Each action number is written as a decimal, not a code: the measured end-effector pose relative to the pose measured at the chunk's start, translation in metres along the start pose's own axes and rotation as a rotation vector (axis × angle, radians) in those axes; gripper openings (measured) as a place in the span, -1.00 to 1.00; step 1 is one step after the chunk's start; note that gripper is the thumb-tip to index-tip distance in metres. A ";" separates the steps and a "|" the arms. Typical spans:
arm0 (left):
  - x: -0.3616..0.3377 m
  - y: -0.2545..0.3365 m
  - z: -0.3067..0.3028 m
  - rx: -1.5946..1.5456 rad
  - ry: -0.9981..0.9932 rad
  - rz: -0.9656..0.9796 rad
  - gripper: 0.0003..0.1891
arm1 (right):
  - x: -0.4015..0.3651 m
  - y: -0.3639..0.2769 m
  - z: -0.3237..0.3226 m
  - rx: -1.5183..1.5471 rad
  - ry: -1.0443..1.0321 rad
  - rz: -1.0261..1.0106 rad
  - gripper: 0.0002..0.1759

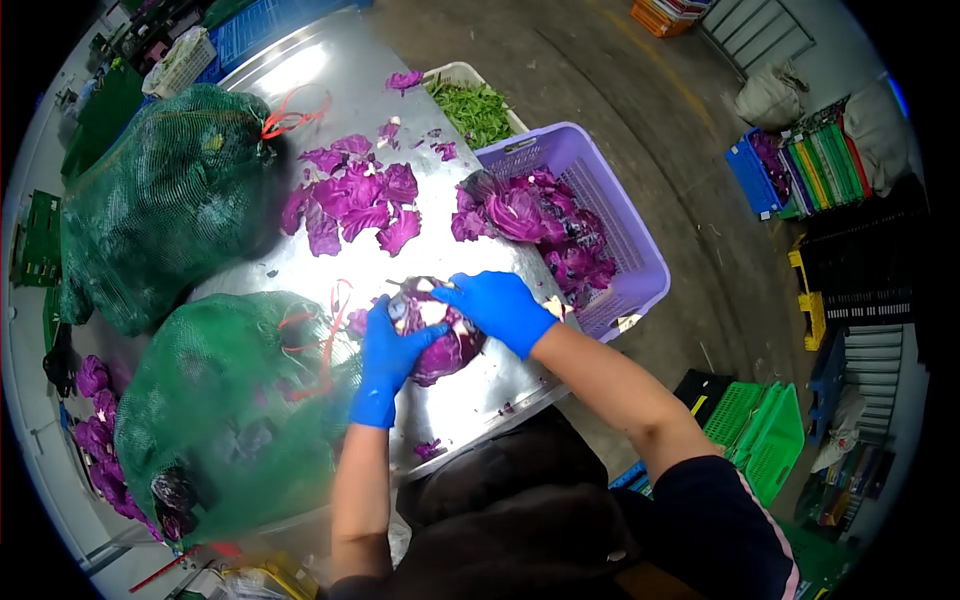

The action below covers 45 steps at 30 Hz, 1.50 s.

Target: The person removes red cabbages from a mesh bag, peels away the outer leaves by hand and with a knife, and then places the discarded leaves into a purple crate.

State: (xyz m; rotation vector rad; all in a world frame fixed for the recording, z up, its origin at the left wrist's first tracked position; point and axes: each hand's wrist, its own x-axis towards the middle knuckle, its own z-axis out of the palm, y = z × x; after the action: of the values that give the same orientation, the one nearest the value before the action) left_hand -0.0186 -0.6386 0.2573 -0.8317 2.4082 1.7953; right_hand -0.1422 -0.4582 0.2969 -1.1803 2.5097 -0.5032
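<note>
A red cabbage (448,350) sits near the front edge of the steel tabletop (460,405), held between two blue-gloved hands. The left hand (388,355) cups its left side, fingers curled up around the head and pressed against it. The right hand (498,305) lies over the top, fingers bent down onto the outer leaves and lightly parted, thumb tucked under. A thin dark thing pokes out just above the cabbage, too small to make out.

Just to the right, touching the tabletop's edge, stands a lilac basket (625,235) part-filled with torn purple leaves (535,215). Behind it is a white crate (460,70) of green leaves (478,110). More loose purple leaves (355,195) lie scattered across the middle of the tabletop, well behind the hands.

Two bulging green net sacks take up the left side: the far sack (160,195) is tied with a red string, and the near sack (225,400) lies right beside the left forearm. Further purple heads (95,425) show at the far left edge, below the tabletop.

On the concrete floor to the right stand a green crate (755,430) and, further off, a blue crate (755,175).
</note>
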 end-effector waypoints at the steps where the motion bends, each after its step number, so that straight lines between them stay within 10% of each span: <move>1: 0.004 -0.002 0.003 -0.021 0.022 -0.038 0.14 | 0.005 0.003 -0.001 0.015 0.001 0.004 -0.50; 5: -0.001 0.040 0.002 -0.167 -0.113 -0.145 0.09 | 0.021 0.026 0.009 0.167 -0.078 0.185 -0.34; 7: -0.021 0.013 0.021 0.190 0.081 0.215 0.11 | 0.026 0.051 0.012 0.263 -0.203 0.440 -0.21; 13: -0.060 -0.004 0.027 -0.008 0.277 0.312 0.15 | -0.021 0.029 0.014 0.448 -0.016 0.541 -0.35; 22: -0.067 0.019 0.041 0.296 0.186 0.279 0.18 | -0.099 -0.042 0.041 0.082 0.236 0.327 -0.08; 37: -0.080 -0.001 0.039 0.131 0.193 0.344 0.16 | -0.025 0.009 0.019 0.210 0.181 0.345 -0.34; 45: -0.106 -0.041 0.034 0.056 0.215 0.438 0.19 | -0.014 0.042 0.053 0.988 0.058 0.820 -0.42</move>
State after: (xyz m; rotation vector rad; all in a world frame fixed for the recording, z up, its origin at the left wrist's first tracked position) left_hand 0.0797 -0.5737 0.2441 -0.5457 2.9534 1.8333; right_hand -0.1390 -0.4318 0.2336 0.2165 2.0199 -1.2764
